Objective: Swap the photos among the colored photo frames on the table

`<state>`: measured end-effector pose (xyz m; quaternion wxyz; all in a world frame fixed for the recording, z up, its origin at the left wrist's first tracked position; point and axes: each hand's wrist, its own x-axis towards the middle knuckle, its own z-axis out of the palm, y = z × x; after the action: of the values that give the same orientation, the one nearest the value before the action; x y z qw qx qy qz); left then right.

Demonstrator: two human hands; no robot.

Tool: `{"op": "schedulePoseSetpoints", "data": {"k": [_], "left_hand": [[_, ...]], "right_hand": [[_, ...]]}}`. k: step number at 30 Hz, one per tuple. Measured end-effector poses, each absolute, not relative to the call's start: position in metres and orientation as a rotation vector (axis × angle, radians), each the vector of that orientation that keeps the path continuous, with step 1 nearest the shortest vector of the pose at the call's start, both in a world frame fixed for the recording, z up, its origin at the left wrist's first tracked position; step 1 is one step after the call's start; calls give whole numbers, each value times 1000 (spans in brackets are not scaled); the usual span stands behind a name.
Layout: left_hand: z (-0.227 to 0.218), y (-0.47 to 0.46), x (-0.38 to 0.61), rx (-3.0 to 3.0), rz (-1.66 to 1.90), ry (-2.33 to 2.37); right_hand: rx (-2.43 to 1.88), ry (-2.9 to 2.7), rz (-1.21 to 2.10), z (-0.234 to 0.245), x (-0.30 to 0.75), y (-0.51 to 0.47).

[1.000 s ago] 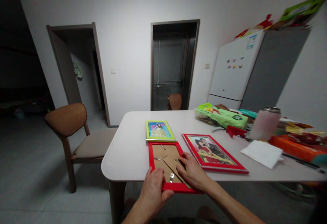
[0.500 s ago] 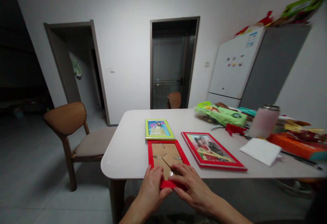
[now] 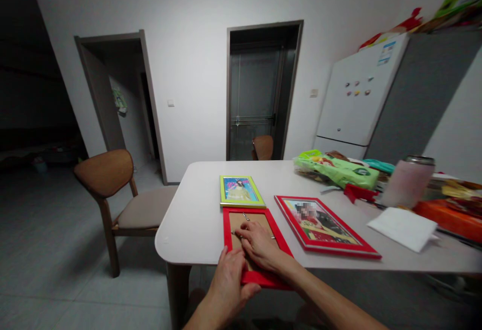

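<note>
A red picture frame (image 3: 278, 234) lies face down at the table's front edge, its brown backing (image 3: 238, 218) showing. My left hand (image 3: 229, 272) grips its lower left corner, thumb along the bottom edge. My right hand (image 3: 259, 244) reaches across the backing, fingers bent and pressed together at the metal clip on the left side, which they mostly cover. Another clip (image 3: 246, 216) shows at the top of the backing. Touching the far end is a yellow-green picture frame (image 3: 243, 192), face up. To the right lies a second red frame (image 3: 324, 224) with a photo.
On the table's (image 3: 196, 209) right side are a green packet (image 3: 342, 172), a pink bottle (image 3: 410, 182), white paper (image 3: 402, 228) and an orange box (image 3: 448, 219). A wooden chair (image 3: 105, 174) stands to the left. A fridge (image 3: 354, 104) is at the back right.
My right hand has moved from the bottom clip up and left to the left clip. My left hand stays on the lower left corner. The view has turned slightly left.
</note>
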<state>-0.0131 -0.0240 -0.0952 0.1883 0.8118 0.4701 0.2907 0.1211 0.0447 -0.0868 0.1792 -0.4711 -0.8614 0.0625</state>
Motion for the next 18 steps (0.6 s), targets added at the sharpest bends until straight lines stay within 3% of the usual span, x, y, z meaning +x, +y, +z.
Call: {"op": "schedulePoseSetpoints", "data": {"k": [18], "left_hand": [[-106,-25,-17,2276,929,1312]], "right_hand": [[-1482,-2350,154,-83,95,64]]}}
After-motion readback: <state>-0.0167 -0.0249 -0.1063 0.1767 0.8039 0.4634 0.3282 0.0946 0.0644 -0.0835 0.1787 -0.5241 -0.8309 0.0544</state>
